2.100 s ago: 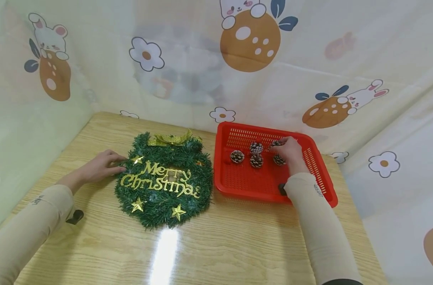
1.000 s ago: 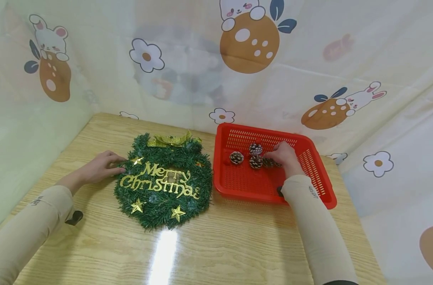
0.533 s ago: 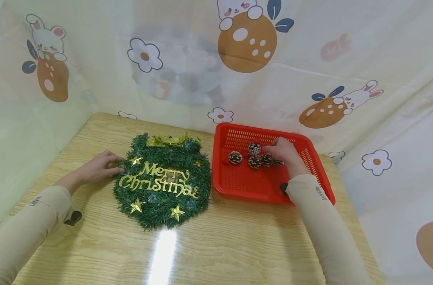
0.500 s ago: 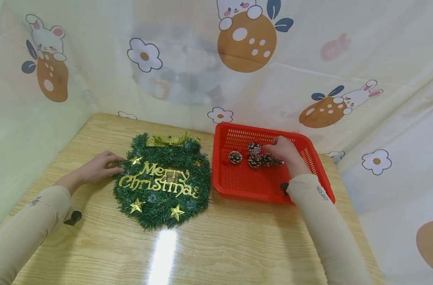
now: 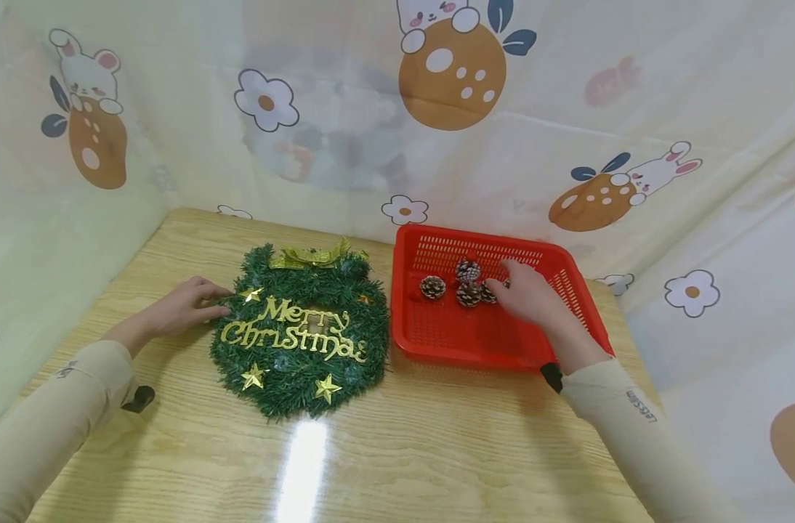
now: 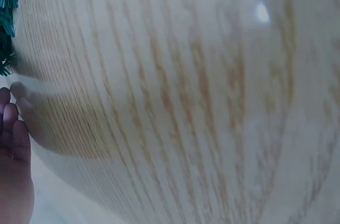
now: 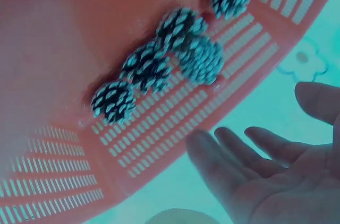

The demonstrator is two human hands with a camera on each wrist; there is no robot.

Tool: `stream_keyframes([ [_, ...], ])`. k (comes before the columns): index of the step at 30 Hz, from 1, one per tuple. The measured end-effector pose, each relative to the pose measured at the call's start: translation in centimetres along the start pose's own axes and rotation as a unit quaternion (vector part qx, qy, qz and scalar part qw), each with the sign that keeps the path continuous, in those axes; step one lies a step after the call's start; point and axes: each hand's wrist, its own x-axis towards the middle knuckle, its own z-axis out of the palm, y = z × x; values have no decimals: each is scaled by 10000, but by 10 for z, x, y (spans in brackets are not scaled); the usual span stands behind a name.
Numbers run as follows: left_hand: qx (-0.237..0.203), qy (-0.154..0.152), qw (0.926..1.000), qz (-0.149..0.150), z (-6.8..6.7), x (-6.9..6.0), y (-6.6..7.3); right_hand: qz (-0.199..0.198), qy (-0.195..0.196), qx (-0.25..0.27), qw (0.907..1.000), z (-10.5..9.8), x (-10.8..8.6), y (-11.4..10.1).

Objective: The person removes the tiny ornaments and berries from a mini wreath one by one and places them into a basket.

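A green tinsel wreath with gold stars, a gold bow and gold "Merry Christmas" lettering lies flat on the table. My left hand rests beside its left edge, fingertips at the tinsel; in the left wrist view that hand shows relaxed fingers holding nothing. Over the red basket, my right hand hovers with fingers spread. The right wrist view shows the same hand apart from several pine cones on the basket floor. In the head view it partly hides the rightmost pine cones.
The basket stands right of the wreath, near the table's back edge, with slotted walls. Light wood tabletop extends in front of both. A printed curtain hangs behind and at the sides.
Within the basket, pine cones on the right were shifted left and forward, beside the others. Since then my right hand has let go, spreading its fingers and drawing back. My left hand stays put.
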Motion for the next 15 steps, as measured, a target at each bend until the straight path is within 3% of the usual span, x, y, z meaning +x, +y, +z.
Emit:
stream_keyframes([
  [5, 18, 30, 10000, 69, 0, 2, 0, -378, 402, -432, 9975, 15, -25, -4],
  [10, -118, 90, 9999, -8, 3, 3, 3, -399, 834, -800, 9925, 33, -47, -8],
  [12, -231, 238, 9992, -222, 6, 3, 9, -439, 954, -890, 9905, 41, -53, -10],
  [15, -224, 767, 9953, -546, 13, 6, 25, -489, 1122, -922, 9882, 53, -59, -13],
])
